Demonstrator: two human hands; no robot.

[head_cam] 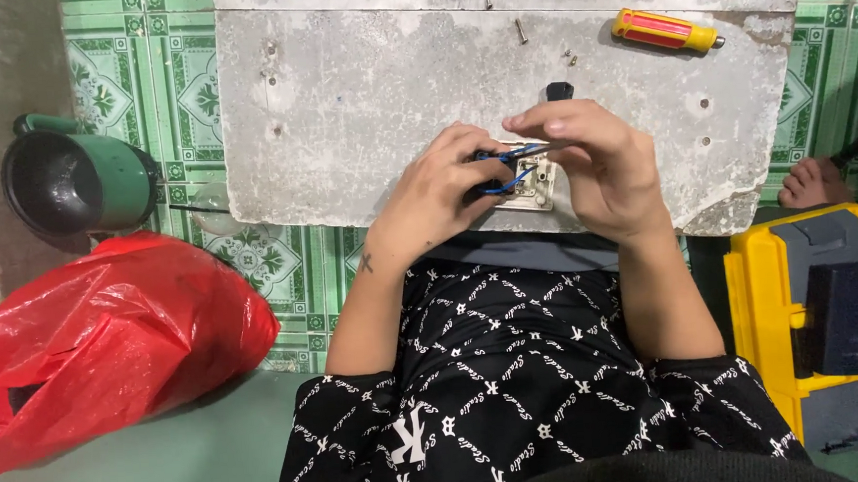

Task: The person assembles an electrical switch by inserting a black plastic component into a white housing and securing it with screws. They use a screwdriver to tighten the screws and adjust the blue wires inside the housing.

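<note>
Lying on the grey concrete slab [343,127] near its lower edge, a small pale switch box [533,187] has blue wires [506,167] looping out of it, and both hands meet right over it. The left hand [436,199] curls against the box from the left, fingers closed on the blue wires, seemingly to hold them steady. The right hand [593,161] arches over from above, wrist bent and knuckles raised, thumb and fingertips pinched together on the upper end of the wires, a grip that suits fine work. Both forearms rise from a lap in black patterned shorts [517,384], so the box sits close to the body. Farther up the slab, a yellow and red screwdriver [666,30] lies within reach, with loose screws [520,31] scattered nearby. To the left, a green mug [78,181] lies tipped on its side above a crumpled red plastic bag [98,341]; to the right, a yellow case [802,327] rests on the green tiled floor [141,80].
</note>
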